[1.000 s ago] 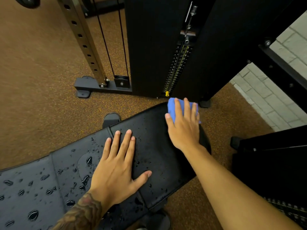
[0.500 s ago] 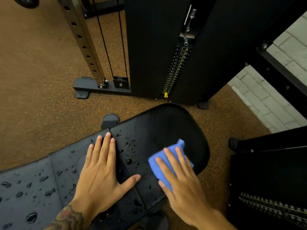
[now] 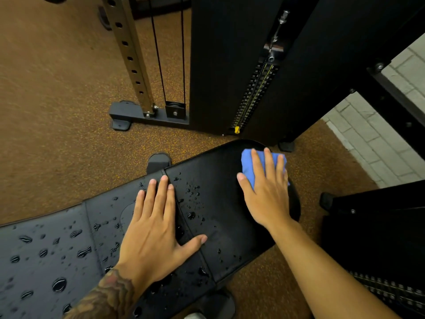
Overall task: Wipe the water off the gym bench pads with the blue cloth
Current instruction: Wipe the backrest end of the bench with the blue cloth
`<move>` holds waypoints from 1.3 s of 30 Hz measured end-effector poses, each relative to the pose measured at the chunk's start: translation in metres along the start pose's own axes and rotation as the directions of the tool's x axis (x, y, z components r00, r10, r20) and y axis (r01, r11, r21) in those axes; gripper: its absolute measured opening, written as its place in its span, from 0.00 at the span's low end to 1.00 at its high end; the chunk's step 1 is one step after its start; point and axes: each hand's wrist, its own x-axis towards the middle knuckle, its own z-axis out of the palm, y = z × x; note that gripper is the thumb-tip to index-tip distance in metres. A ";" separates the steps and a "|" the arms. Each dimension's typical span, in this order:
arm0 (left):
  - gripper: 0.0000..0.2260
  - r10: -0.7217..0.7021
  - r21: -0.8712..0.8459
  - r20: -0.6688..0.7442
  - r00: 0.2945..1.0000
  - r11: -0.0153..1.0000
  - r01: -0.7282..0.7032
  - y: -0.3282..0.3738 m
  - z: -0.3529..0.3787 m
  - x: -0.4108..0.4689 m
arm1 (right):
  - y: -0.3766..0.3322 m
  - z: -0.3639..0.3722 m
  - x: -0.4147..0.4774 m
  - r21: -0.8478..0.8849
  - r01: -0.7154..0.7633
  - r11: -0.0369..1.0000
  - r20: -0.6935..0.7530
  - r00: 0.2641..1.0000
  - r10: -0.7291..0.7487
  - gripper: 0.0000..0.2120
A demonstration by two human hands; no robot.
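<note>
Blue cloth (image 3: 248, 165): bunched at the far rounded end of the seat pad (image 3: 220, 178), close to its far edge.
Right hand (image 3: 264, 192): laid flat on the cloth with fingers straight and spread; nothing is pinched. The cloth is pressed down under the fingers and shows past the fingertips and beside the thumb.
Left hand (image 3: 154, 229): laid flat, fingers apart, across the gap between seat pad and back pad (image 3: 57, 229); nothing is held.
Seat pad: no beads are seen at the far end, which is judged wiped. Small drops (image 3: 190, 215) are seen along the edge by the gap.
Back pad: covered with large drops and judged not yet wiped.
Progress: judged early, with most of the wet surface left.
Beyond: a weight stack (image 3: 253, 97) stands near the pad's far end.
</note>
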 end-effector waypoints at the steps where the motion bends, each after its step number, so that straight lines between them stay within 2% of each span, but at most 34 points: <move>1: 0.52 -0.001 0.001 -0.001 1.000 1.000 0.001 0.000 0.000 0.000 | -0.008 0.001 0.008 -0.009 -0.013 1.000 0.014 1.000 0.013 0.31; 5: 0.51 0.002 0.008 -0.005 1.000 1.000 -0.002 -0.001 0.002 0.000 | -0.043 0.008 0.024 -0.036 0.040 0.999 0.041 0.998 -0.038 0.32; 10: 0.51 0.018 0.012 -0.010 1.000 1.000 -0.018 -0.002 0.004 -0.001 | -0.066 0.014 -0.022 0.038 0.341 0.939 0.101 0.934 -0.343 0.29; 12: 0.50 0.023 0.005 -0.015 1.000 1.000 -0.023 -0.002 0.005 -0.002 | -0.053 0.015 -0.062 0.035 0.388 0.921 0.116 0.914 -0.389 0.28; 17: 0.51 0.017 -0.004 -0.009 1.000 1.000 -0.017 -0.001 0.003 0.000 | 0.015 0.007 -0.123 0.010 0.279 0.960 0.082 0.957 -0.279 0.28; 20: 0.51 0.012 -0.002 -0.003 1.000 1.000 -0.012 -0.001 0.001 -0.001 | 0.033 0.001 -0.095 0.012 0.152 0.988 0.057 0.987 -0.152 0.28; 24: 0.51 0.010 0.002 -0.006 1.000 1.000 -0.010 -0.001 0.002 0.000 | 0.013 0.000 -0.029 0.017 0.014 1.000 -0.001 1.000 -0.014 0.29; 27: 0.51 0.021 0.014 -0.008 1.000 1.000 -0.021 -0.002 0.003 0.000 | -0.021 0.004 0.002 0.001 0.036 0.999 0.042 0.998 -0.036 0.30; 31: 0.51 0.023 0.014 -0.005 1.000 1.000 -0.023 -0.002 0.005 -0.001 | -0.043 0.011 -0.035 0.000 0.278 0.961 0.098 0.956 -0.277 0.29; 33: 0.51 0.023 0.006 -0.003 1.000 1.000 -0.023 -0.002 0.004 -0.002 | -0.027 0.012 -0.073 -0.005 0.334 0.942 0.120 0.936 -0.331 0.28; 36: 0.51 0.021 -0.004 -0.003 1.000 1.000 -0.021 -0.001 0.002 -0.001 | 0.013 0.003 -0.100 -0.007 0.224 0.975 0.115 0.968 -0.222 0.28; 39: 0.50 0.016 -0.006 0.001 1.000 1.000 -0.015 -0.001 0.001 0.000 | 0.031 -0.005 -0.066 -0.009 0.087 0.996 0.080 0.993 -0.086 0.28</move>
